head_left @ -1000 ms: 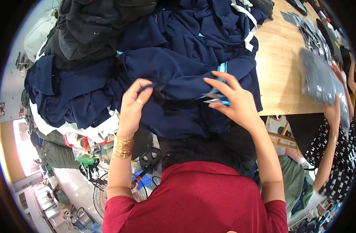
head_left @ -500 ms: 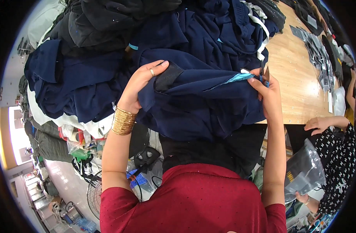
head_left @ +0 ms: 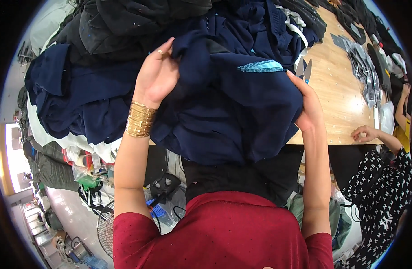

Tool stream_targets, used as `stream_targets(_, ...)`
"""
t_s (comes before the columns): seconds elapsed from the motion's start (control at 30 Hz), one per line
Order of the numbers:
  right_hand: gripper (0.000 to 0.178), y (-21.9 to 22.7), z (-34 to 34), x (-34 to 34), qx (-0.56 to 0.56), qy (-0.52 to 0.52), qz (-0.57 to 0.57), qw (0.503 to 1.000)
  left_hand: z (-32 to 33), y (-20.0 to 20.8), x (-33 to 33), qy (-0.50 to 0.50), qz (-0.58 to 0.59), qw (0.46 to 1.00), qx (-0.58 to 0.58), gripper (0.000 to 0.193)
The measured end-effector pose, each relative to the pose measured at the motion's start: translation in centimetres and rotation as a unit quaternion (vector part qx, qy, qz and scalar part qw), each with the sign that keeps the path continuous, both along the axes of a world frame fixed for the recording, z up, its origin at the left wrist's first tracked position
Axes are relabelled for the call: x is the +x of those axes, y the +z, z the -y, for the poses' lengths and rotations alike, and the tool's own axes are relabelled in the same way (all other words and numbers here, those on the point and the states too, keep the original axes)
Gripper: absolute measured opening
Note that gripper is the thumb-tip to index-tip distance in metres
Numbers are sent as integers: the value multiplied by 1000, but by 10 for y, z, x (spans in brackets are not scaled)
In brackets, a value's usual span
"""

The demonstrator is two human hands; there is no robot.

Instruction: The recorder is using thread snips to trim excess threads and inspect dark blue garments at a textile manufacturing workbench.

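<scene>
A navy garment [head_left: 260,107] spreads between my hands over my lap and the table edge. On its upper edge a light-blue strip [head_left: 262,67] with overlocked stitching shows. My left hand [head_left: 157,74], with gold bangles on the wrist, is closed on a raised fold at the garment's left. At the right, my right hand [head_left: 310,103] pinches the fabric by the end of the strip. The same hand also holds small scissors [head_left: 307,71], their pointed blades upward and a bit of blue handle visible; the rest is hidden by the fingers.
Heaped black garments [head_left: 120,27] and more navy garments [head_left: 89,94] crowd the table's left and far side. A white drawstring [head_left: 300,33] hangs from the pile. On the wooden table [head_left: 336,103] lie grey plastic packets [head_left: 363,65]. A co-worker's hand [head_left: 365,133] rests at the table's right edge.
My left hand has risen, lifting and folding over the garment's left part. The light-blue strip has moved up and left and shows more fully. The co-worker's clear bag is out of view.
</scene>
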State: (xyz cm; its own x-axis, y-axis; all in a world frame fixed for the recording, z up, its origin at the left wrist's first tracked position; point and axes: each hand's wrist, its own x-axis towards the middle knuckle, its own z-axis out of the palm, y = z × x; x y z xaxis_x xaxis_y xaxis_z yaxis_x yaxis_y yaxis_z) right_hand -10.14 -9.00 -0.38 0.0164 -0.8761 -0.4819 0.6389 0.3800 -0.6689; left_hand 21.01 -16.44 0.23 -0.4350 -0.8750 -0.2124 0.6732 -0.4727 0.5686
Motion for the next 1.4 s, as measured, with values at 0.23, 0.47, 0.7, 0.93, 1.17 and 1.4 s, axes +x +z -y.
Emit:
stream_targets(0.23, 21, 7, -16, 8, 17, 21, 110, 994, -42, 23, -67, 75, 581, 542, -603, 55)
stream_targets(0.47, 17, 19, -33, 1, -5, -34, 81, 996, -45, 22, -61, -107, 435, 789, -419, 22)
stream_targets(0.7, 21, 0, -41, -1, -169, -15, -588, 791, -49, 32, -58, -185, 368, 865, -287, 23)
stream_targets(0.93, 36, 35, -59, 27, -321, 87, -658, 676, -52, 35, -54, -202, 374, 858, -287, 24)
stream_targets(1.17, 25, 35, -61, 43, -377, 99, -681, 620, -54, 33, -54, -209, 383, 851, -291, 25)
stream_targets(1.4, 24, 33, -57, 51, -399, 82, -690, 599, -55, 36, -54, -210, 373, 854, -296, 24)
